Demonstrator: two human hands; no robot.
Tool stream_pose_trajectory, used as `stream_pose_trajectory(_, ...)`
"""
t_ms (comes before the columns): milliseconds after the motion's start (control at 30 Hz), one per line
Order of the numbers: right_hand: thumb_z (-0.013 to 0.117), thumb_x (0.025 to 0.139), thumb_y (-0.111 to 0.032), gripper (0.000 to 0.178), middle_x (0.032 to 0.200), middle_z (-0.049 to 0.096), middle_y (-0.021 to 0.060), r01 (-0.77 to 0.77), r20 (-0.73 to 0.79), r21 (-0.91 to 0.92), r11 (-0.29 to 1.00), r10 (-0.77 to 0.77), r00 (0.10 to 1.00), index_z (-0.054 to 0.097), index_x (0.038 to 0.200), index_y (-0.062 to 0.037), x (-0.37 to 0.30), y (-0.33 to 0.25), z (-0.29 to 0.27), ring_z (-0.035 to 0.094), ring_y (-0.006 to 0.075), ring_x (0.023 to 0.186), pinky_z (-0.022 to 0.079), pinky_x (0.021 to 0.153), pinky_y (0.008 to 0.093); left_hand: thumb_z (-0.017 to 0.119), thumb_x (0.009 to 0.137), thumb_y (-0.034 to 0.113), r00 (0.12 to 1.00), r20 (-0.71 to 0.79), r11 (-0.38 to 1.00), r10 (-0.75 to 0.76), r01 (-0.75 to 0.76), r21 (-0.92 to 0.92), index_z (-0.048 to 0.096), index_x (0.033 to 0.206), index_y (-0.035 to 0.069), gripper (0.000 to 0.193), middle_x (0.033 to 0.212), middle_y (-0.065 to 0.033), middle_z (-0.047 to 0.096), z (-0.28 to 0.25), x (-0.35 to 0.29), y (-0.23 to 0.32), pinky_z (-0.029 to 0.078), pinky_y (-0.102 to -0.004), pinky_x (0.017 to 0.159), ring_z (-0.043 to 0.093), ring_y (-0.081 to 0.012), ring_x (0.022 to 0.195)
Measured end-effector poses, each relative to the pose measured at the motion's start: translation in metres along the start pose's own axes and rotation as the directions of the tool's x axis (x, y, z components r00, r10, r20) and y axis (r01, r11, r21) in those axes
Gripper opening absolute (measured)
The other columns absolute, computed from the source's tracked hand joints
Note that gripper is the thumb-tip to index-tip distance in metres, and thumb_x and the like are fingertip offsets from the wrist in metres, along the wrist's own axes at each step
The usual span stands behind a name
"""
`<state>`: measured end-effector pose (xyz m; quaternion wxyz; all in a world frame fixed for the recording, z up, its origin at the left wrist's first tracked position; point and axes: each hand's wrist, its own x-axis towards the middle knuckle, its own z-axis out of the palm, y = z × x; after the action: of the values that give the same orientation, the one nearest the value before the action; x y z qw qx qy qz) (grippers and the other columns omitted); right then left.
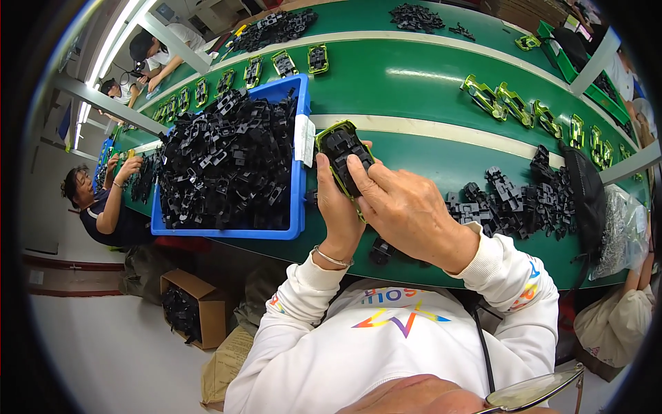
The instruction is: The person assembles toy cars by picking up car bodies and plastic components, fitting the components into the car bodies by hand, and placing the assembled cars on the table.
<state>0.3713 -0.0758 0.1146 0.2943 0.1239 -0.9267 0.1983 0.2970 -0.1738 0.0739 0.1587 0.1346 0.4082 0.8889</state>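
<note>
Head view: your left hand (336,210) is clamped around an oblong lime-green and black plastic casing (341,153), tilted above the green counter (424,153), while your right hand (410,207) lays its fingers on the black face, though I cannot tell whether that grip pinches anything. Just left of the grip stands a blue rectangular plastic bin (298,200) of loose black moulded pieces (227,165); to its right lies a heap of black plastic parts (510,196). You seem to be seating the insert, which likely calls next for even finger pressure against steady left-hand support.
</note>
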Motion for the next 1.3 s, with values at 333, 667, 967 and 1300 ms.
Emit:
stream_pose_trajectory(333,0.071,0.079,-0.009,0.049,0.083,0.057,0.0099,-0.038,0.174,0.006,0.999,0.037,0.984,0.055,0.124,0.001,-0.006,0.007,0.004,0.059,0.0282,0.064,0.048,0.056,0.0383,0.033,0.105,0.033,0.998,0.063,0.99,0.003,-0.012,0.14,0.047,0.127,0.002,0.041,0.115,-0.0155,0.06,-0.005,-0.004,-0.008,0.055,-0.0359,0.079,0.064,-0.0223,0.091)
stream_pose_trajectory(667,0.074,0.079,-0.012,0.054,0.082,0.058,0.0073,-0.082,0.185,-0.023,0.996,0.085,0.979,0.054,0.129,-0.0046,-0.01,0.01,-0.008,0.058,0.0263,0.068,0.041,0.065,0.0354,0.039,0.101,0.019,0.99,0.131,0.985,-0.057,0.034,0.168,0.037,0.134,0.0,0.038,0.125,-0.0224,0.058,-0.009,0.004,-0.005,0.057,-0.0413,0.089,0.064,-0.0333,0.109)
stream_pose_trajectory(967,0.074,0.084,-0.022,0.025,0.067,0.065,0.0082,-0.387,-0.009,0.371,0.844,0.42,0.907,0.068,0.102,-0.0065,0.004,0.037,-0.016,0.06,0.0201,0.055,0.045,0.054,0.0326,0.044,0.102,0.018,0.967,0.24,0.961,-0.086,0.017,0.277,0.006,0.155,0.003,0.067,0.127,-0.0172,0.055,-0.017,0.002,-0.007,0.056,-0.0314,0.085,0.065,-0.0196,0.103)
stream_pose_trajectory(1300,0.072,0.089,-0.029,0.025,0.084,0.066,-0.0028,-0.77,0.69,0.637,0.027,0.425,0.586,0.071,0.102,-0.0076,0.022,0.077,0.0,0.056,0.0074,0.074,0.038,0.058,0.0243,0.046,0.104,0.023,0.932,0.317,0.913,-0.177,0.035,0.406,-0.003,0.155,0.002,0.074,0.131,-0.0183,0.051,-0.016,-0.002,-0.006,0.054,-0.032,0.088,0.064,-0.0223,0.106)
